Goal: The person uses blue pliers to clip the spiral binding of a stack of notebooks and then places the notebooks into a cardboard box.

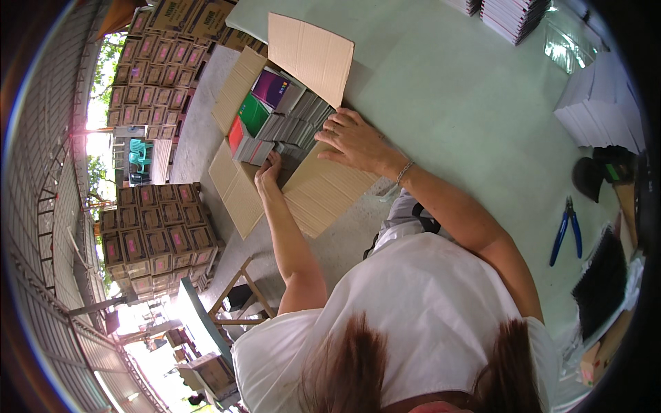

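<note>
An open cardboard box (323, 196) with its flaps folded out sits at the left edge of the table. Packed inside are stacks of notebooks, with a purple notebook (270, 88), a green notebook (253, 115) and a red notebook (237, 136) showing their covers on top. My left hand (267, 170) reaches to the near end of the box, its fingers stretched against the red notebook's stack. At the right wall my right hand (354, 141) rests over the edge, fingers apart and pointing inward. The fingertips of both hands are partly hidden.
The pale green table (447, 131) spreads to my right. Blue-handled pliers (566, 230) lie near its right side, below a stack of white paper blocks (599, 100). More stacked booklets (509, 20) stand at the far edge. Piled cartons (158, 230) and a wooden frame (241, 296) stand left.
</note>
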A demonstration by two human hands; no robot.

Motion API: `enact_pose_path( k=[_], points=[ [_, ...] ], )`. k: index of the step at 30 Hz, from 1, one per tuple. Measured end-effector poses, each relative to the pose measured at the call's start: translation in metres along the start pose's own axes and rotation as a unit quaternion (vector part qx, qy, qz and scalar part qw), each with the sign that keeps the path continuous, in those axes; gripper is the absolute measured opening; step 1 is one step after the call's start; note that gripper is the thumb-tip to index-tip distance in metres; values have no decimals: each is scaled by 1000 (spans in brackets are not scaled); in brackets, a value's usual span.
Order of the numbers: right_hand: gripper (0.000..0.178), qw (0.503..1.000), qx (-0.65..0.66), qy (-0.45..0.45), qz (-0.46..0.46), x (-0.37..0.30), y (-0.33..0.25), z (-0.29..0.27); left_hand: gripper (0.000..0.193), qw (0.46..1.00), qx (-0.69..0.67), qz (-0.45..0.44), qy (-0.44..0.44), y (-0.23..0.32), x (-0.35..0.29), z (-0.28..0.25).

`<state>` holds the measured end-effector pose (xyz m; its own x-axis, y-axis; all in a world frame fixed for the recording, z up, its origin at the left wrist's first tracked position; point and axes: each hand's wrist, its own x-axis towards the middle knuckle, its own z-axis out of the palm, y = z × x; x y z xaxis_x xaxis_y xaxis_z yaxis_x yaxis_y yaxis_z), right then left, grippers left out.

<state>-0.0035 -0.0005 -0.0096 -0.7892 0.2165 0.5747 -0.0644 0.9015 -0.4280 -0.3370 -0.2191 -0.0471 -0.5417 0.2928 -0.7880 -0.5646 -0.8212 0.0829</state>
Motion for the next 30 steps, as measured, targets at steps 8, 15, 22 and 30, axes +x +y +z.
enact_pose_path(
  k=[8,15,22,30],
  points=[
    [55,1000,-14,6,1,-1,-1,0,39,995,95,1,-42,14,30,5],
    [51,999,-6,39,-5,-2,1,7,39,992,111,17,-50,17,38,3],
    [53,999,-1,33,-4,-2,0,8,40,990,128,32,-54,22,46,0],
    [50,1000,4,30,-2,-2,0,7,42,987,143,48,-57,28,56,3]
  ],
)
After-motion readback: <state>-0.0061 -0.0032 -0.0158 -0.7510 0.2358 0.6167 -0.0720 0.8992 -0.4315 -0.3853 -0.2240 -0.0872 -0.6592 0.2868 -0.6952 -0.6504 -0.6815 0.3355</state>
